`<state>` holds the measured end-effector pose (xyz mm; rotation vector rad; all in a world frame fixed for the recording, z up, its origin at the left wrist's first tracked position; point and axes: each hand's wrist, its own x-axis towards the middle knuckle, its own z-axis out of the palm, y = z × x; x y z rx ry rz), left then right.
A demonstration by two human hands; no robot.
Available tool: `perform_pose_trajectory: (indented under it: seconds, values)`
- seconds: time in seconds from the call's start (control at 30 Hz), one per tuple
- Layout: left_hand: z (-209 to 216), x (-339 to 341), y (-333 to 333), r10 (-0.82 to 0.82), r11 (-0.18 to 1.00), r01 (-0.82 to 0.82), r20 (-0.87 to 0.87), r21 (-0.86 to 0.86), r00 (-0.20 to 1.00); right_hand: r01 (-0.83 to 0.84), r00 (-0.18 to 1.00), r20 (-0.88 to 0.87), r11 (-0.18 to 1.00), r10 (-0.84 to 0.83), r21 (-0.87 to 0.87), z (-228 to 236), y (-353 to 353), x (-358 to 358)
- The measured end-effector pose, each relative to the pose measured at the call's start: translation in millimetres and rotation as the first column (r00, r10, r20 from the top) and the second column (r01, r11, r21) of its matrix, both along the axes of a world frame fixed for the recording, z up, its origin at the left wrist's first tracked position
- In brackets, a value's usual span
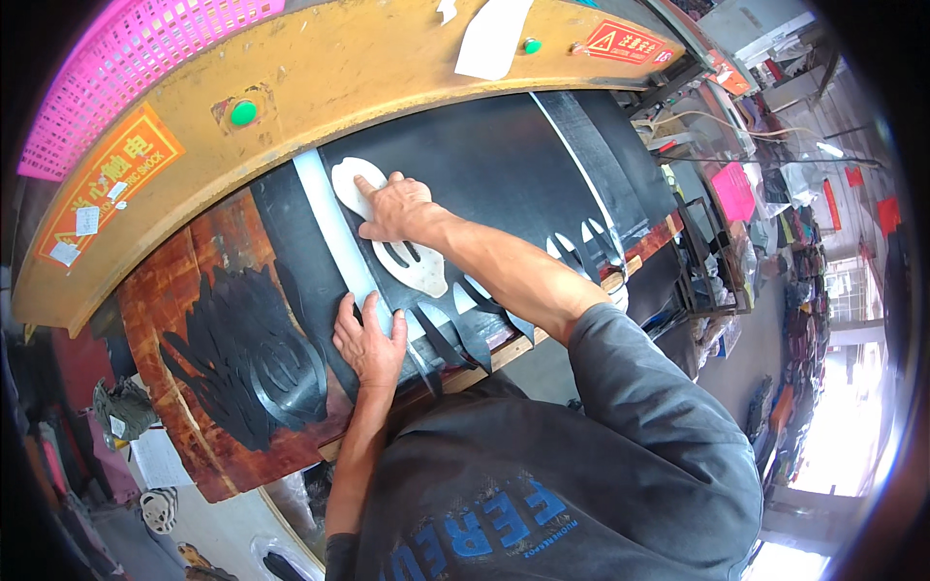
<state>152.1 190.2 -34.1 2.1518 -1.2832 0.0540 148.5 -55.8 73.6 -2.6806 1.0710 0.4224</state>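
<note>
My right hand (pixel 402 209) presses on a pale sole-shaped die (pixel 423 272), its index finger stretched toward the rounded far end and the other fingers bent over the middle. The die has curved slots in its near half and lies on a black sheet (pixel 475 150). My left hand (pixel 370 349) rests nearer me with its fingers spread, touching the near part of a white strip (pixel 327 218). Sole-shaped gaps edge the sheet's near side, with black tongues (pixel 467 339) hanging between them.
A yellow machine beam (pixel 320 77) with green buttons spans the far side. At left, a heap of black cut pieces (pixel 232 339) lies on a worn reddish-brown board (pixel 145 290). A pink basket (pixel 126 63) stands at the far left. Cluttered racks (pixel 712 252) are at right.
</note>
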Motion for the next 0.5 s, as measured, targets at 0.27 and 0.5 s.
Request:
perform_pose_trajectory:
  seconds: [0.27, 0.5]
  values:
    - [7.6, -1.9, -12.3, 0.024, 0.999, -0.024, 0.000, 0.033, 1.000, 0.042, 0.999, -0.013, 0.999, -0.042, 0.033, 9.7, -7.1, 1.6]
    - [29.1, 19.7, -25.6, -0.056, 0.998, 0.054, -0.166, -0.019, 0.984, 0.091, 0.948, 0.290, 0.985, -0.131, 0.147, 31.8, -41.1, -38.1]
